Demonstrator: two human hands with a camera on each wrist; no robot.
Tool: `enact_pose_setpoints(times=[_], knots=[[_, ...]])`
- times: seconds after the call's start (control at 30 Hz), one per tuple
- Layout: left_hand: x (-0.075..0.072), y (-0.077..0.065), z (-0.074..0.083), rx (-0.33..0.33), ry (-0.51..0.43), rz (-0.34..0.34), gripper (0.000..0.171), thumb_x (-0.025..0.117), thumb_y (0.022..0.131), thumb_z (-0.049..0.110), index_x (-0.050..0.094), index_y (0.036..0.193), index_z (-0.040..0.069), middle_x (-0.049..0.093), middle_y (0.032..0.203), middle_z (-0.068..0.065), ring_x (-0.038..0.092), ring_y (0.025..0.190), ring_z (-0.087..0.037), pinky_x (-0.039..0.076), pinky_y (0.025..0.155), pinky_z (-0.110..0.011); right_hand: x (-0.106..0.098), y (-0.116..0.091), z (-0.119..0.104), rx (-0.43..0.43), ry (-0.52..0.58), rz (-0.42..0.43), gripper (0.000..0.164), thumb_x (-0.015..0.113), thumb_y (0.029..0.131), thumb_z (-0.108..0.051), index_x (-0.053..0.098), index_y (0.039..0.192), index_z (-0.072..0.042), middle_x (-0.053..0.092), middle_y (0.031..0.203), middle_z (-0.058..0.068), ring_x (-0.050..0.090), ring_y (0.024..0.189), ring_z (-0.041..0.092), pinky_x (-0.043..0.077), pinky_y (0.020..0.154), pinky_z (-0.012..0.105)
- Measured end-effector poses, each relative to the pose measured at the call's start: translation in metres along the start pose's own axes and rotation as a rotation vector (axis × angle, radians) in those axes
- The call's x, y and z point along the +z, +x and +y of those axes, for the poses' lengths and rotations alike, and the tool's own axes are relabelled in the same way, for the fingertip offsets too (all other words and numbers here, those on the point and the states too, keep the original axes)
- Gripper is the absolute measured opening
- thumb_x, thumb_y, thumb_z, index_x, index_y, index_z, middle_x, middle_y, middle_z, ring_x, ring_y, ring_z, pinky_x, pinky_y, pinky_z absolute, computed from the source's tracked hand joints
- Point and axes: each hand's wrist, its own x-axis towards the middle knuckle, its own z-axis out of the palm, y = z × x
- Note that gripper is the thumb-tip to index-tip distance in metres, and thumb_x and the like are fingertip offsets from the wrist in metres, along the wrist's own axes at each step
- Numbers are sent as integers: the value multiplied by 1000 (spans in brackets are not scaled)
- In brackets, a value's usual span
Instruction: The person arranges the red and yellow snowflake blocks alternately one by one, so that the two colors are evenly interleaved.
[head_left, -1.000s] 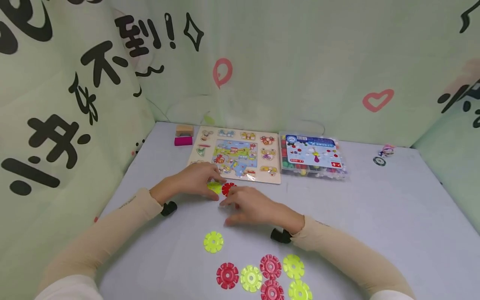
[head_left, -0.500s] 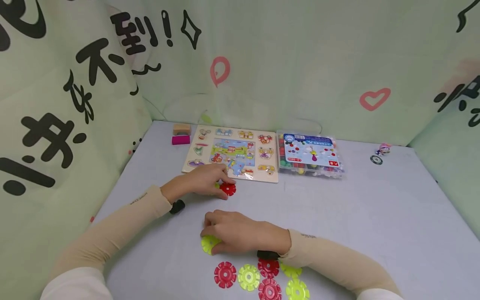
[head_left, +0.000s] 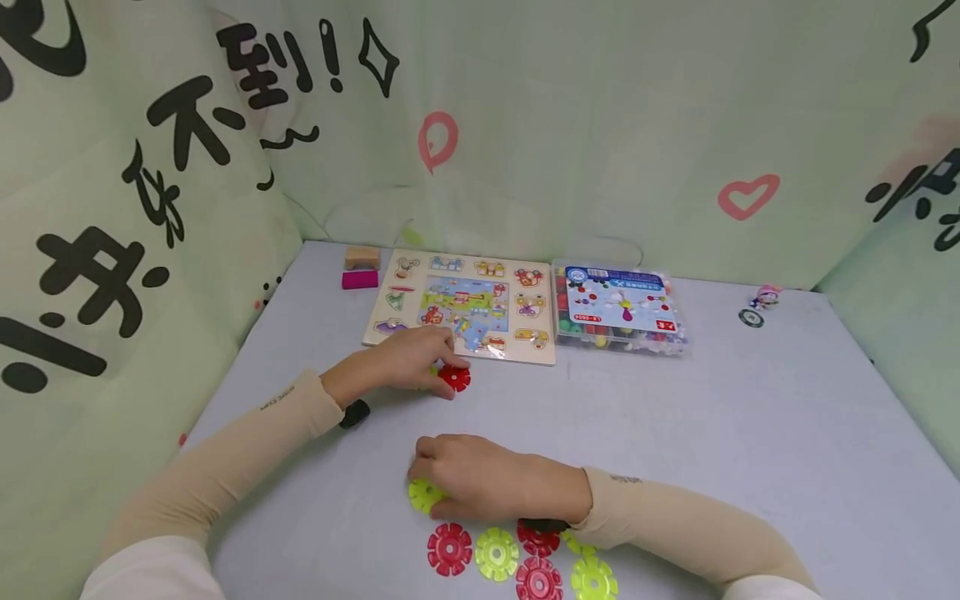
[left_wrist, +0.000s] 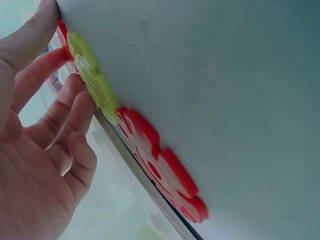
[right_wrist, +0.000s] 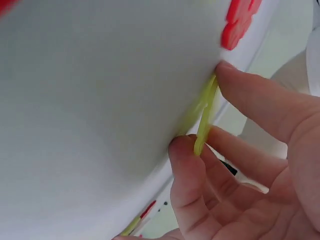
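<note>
My left hand (head_left: pixel 416 360) has its thumb and index finger at opposite edges of a red snowflake disc (head_left: pixel 454 377) lying by the puzzle board. In the left wrist view, a yellow-green snowflake disc (left_wrist: pixel 92 77) and another red snowflake disc (left_wrist: pixel 157 162) continue the row beneath the other fingers. Nearer the camera, my right hand (head_left: pixel 480 479) pinches a yellow-green snowflake disc (head_left: pixel 424 496) by its edges. The right wrist view shows that disc (right_wrist: pixel 205 115) edge-on, tilted between thumb and fingers. Part of it is hidden by the hand in the head view.
Several red and yellow-green discs, including a red one (head_left: pixel 450 550) and a yellow-green one (head_left: pixel 497 554), lie at the front. Behind are a wooden puzzle board (head_left: pixel 531 354), a clear parts box (head_left: pixel 621 310), small blocks (head_left: pixel 360 279) and a small figure (head_left: pixel 767 297).
My right hand has left the discs near the board, come toward the front and taken hold of the yellow-green disc. The left hand has shifted slightly right, around the red disc.
</note>
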Motion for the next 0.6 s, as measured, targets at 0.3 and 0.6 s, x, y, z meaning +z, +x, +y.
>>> enact_pose_setpoints(times=[0.3,0.6], knots=[[-2,-3,2,-9,-10,-4,58,77,72,49,62,124,31,54,98,5,46,88,-8,42,69,-23,-2,-5,6,-37,45,13,39,76,78,-39,69,113,-25,61,102,-7,54,85,0,46,75,15],[-1,0,0,8,0,-4,57,77,72,50,62,124,31,55,97,6,47,86,-8,41,68,-23,-13,-18,56,153,119,211,38,79,72,-38,73,103,-17,65,90,-7,53,75,4,44,65,17]])
